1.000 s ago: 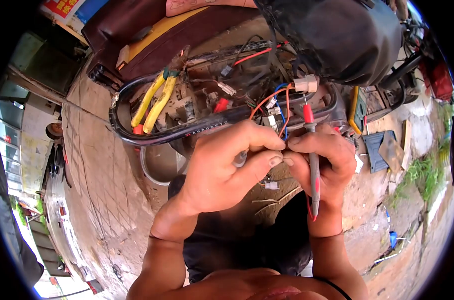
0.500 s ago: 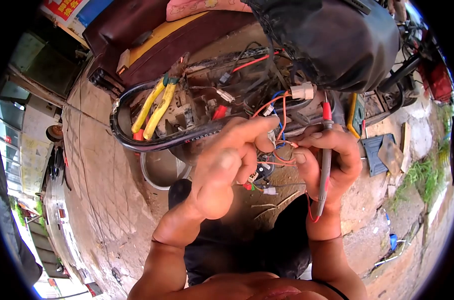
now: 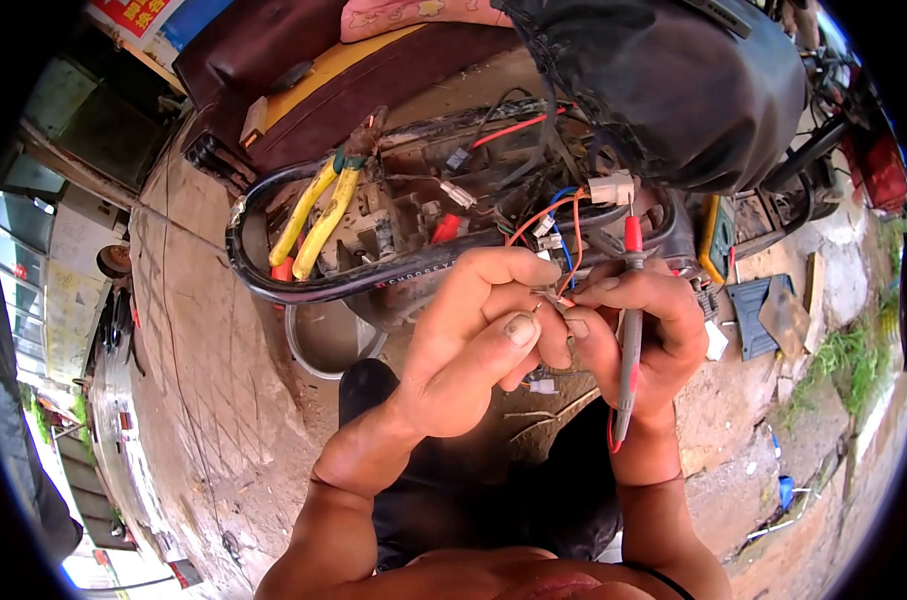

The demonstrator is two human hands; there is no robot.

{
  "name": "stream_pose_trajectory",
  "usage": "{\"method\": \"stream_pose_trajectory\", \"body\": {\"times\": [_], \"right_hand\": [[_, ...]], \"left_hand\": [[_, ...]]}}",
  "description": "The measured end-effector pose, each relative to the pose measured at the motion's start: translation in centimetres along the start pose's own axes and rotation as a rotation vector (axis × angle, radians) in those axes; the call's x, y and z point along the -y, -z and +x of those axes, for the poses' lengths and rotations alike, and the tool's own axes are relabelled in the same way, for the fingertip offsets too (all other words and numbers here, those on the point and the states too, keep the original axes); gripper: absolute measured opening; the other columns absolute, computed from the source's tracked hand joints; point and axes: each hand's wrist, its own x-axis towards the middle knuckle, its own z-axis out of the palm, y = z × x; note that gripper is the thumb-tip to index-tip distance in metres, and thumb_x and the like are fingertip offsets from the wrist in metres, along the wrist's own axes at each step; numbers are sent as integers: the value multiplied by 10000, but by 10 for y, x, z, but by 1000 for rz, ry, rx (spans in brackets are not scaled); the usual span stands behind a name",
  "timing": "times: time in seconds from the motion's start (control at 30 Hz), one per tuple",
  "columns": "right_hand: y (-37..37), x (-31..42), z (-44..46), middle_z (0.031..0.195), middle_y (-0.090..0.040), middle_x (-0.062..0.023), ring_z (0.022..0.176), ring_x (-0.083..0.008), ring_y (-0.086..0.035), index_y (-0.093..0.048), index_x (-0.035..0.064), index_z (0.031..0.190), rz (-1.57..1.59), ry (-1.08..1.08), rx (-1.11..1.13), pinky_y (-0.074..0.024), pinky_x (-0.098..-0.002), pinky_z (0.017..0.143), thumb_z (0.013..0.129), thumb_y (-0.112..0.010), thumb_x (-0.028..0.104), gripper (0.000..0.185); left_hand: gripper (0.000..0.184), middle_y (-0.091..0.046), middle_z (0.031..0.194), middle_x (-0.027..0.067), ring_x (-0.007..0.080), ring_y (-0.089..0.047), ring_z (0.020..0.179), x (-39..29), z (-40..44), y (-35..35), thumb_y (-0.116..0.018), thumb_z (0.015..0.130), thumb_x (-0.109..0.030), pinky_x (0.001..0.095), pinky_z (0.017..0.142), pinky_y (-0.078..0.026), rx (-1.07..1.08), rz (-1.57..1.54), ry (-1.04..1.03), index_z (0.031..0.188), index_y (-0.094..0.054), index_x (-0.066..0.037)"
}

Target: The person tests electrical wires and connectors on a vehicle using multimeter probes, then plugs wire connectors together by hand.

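Observation:
My right hand (image 3: 659, 335) grips a multimeter probe (image 3: 630, 340), grey with a red collar, upright across its fingers with the metal tip upward. Its thumb and forefinger also pinch an orange wire (image 3: 576, 235). Close against it, my left hand (image 3: 479, 335) has curled fingers at the end of that wire, the thumb bent above. The exact grip on the thin bare end is partly hidden by the fingers. Above the hands, a white connector (image 3: 612, 188) holds the orange wires, with the probe's tip next to it. A blue wire (image 3: 564, 192) runs beside them.
Yellow-handled pliers (image 3: 326, 215) lie on the open black vehicle frame (image 3: 324, 293). A metal bowl (image 3: 304, 350) is below it. A yellow-edged multimeter (image 3: 716, 240) stands at right, near a dark plastic panel (image 3: 754, 315). A black covered seat (image 3: 684, 100) overhangs the wiring.
My left hand has moved right, its thumb coming down to the wire end beside my right fingers. My right hand and the probe have shifted slightly left, the probe now more upright.

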Motion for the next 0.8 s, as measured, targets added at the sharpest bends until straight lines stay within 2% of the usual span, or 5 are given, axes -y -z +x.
{"method": "stream_pose_trajectory", "body": {"times": [0.07, 0.37, 0.8], "right_hand": [[0, 0, 0, 823, -710, -82, 679, -178, -666, -689, 42, 960, 0, 5, -1, -535, -287, 612, 715, -836, -26, 294], [-2, 0, -2, 825, -710, -71, 675, -182, -666, -693, 48, 974, 11, 27, 6, -530, -288, 602, 723, -844, -5, 298], [-1, 9, 4, 835, -718, -76, 684, -175, -662, -695, 42, 971, -12, 0, 33, -528, -287, 617, 733, -831, -1, 278]], "left_hand": [[376, -682, 821, 174, 105, -480, 570, 0, 0, 0, -551, 1001, -235, 251, 571, -427, -5, -30, 4, 1259, -462, 24], [308, -680, 825, 167, 95, -516, 551, -3, -2, 1, -535, 1018, -221, 241, 554, -452, -8, 69, 15, 1194, -514, 30], [270, -683, 857, 183, 86, -523, 516, -4, -4, 3, -515, 1029, -180, 224, 520, -448, -4, 132, -58, 1199, -529, 29]]}}
